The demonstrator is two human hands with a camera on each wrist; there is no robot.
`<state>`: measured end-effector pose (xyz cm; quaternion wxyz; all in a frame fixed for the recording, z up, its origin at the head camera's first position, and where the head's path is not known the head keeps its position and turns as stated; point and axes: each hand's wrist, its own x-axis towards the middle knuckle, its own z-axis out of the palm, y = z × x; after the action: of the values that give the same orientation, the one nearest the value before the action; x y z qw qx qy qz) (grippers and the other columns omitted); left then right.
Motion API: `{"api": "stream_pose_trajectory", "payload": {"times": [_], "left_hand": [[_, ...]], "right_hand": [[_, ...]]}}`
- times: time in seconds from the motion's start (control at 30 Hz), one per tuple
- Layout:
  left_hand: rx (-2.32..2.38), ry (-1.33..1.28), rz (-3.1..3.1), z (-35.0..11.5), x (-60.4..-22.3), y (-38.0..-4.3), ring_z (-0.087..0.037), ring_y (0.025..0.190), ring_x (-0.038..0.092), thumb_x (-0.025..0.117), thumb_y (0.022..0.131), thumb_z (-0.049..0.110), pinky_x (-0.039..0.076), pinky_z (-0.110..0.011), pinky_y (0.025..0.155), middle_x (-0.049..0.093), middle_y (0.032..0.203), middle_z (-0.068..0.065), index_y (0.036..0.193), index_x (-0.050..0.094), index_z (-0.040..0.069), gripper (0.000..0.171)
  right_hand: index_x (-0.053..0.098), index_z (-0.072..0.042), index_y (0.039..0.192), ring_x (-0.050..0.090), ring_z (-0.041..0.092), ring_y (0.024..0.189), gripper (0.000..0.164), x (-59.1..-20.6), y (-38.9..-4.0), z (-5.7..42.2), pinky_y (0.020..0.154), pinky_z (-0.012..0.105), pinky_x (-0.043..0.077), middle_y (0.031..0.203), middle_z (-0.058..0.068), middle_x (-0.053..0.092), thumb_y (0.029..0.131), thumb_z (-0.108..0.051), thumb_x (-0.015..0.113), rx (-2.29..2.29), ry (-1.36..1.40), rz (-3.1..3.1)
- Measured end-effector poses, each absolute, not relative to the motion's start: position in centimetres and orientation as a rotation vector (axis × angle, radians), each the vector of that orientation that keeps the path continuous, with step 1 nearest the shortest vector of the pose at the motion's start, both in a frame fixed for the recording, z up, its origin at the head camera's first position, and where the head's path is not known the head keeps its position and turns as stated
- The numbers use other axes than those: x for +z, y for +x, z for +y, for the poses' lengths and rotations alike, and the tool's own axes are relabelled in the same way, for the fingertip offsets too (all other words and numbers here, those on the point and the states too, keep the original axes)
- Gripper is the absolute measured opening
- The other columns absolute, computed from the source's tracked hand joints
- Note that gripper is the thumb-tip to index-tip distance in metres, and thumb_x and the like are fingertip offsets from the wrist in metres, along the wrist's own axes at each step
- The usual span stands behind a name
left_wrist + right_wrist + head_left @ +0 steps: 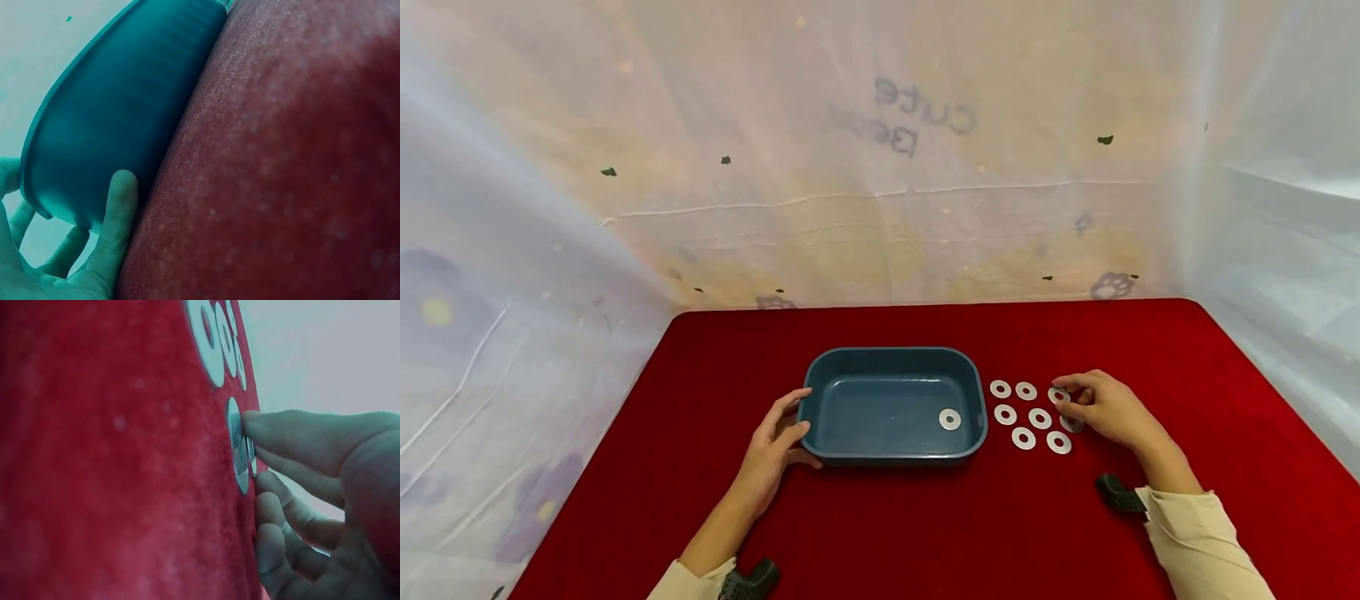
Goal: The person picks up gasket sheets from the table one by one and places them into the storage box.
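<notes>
A blue rectangular basin (pixel 891 417) stands on the red cloth, with one flat metal washer (pixel 950 419) lying inside near its right end. At the basin's left end is my left hand (pixel 775 442), its fingers spread and touching the wall and rim. In the left wrist view one straight finger (pixel 120 212) lies along the outer wall. My right hand (pixel 1108 408) has thumb and forefinger around the edges of a washer (pixel 1054 397), pinching it close to the cloth. Another washer (pixel 236 447) lies partly under this hand, beside the thumb (pixel 281 434).
Several more washers (pixel 1023 438) lie flat in loose rows between the basin and my right hand. The red-covered table (pixel 925 533) is bounded by a printed pale curtain (pixel 865 242) behind and on both sides. Dark wrist devices (pixel 1120 493) sit by each sleeve.
</notes>
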<state>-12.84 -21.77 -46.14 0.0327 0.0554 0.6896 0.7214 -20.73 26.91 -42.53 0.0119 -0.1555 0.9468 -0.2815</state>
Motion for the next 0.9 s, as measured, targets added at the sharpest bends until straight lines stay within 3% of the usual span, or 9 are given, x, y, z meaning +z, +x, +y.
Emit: {"api": "stream_pose_trajectory", "payload": {"times": [0.27,0.47,0.73,0.9], "left_hand": [[2.231,0.176,2.124,-21.84,-45.91,-12.82,-0.024,0.108,0.059,0.052,0.104,0.018,0.061,-0.042,0.068,0.035,0.151,-0.016,0.151,0.036,0.012,0.05],[2.228,0.186,2.102,-21.86,-46.06,-12.7,-0.022,0.109,0.058,0.051,0.104,0.017,0.061,-0.041,0.069,0.033,0.153,-0.018,0.151,0.035,0.011,0.05],[2.231,0.193,2.1,-21.78,-46.01,-12.72,-0.025,0.109,0.058,0.051,0.104,0.017,0.06,-0.041,0.069,0.034,0.152,-0.019,0.151,0.035,0.012,0.05],[2.231,0.18,2.105,-21.72,-46.01,-12.7,-0.024,0.11,0.057,0.051,0.104,0.017,0.061,-0.041,0.069,0.034,0.152,-0.017,0.151,0.036,0.012,0.05]], "right_hand": [[0.069,0.0,0.114,0.05,0.012,0.073,0.03,-42.6,-20.8,26.55,0.061,0.025,0.042,0.098,0.013,0.063,0.088,-0.015,0.074,-0.862,-0.419,2.948],[0.056,-0.001,0.112,0.05,0.011,0.071,0.033,-42.65,-20.52,26.43,0.059,0.025,0.041,0.093,0.009,0.061,0.09,-0.019,0.073,-0.922,-0.302,2.889],[0.057,-0.007,0.125,0.053,0.011,0.066,0.04,-42.64,-20.51,26.76,0.06,0.027,0.042,0.086,0.005,0.062,0.094,-0.028,0.07,-0.929,-0.292,2.838],[0.058,-0.005,0.128,0.049,0.01,0.066,0.046,-42.39,-20.5,26.78,0.058,0.026,0.041,0.086,0.005,0.06,0.091,-0.028,0.073,-0.951,-0.339,2.811]]}}
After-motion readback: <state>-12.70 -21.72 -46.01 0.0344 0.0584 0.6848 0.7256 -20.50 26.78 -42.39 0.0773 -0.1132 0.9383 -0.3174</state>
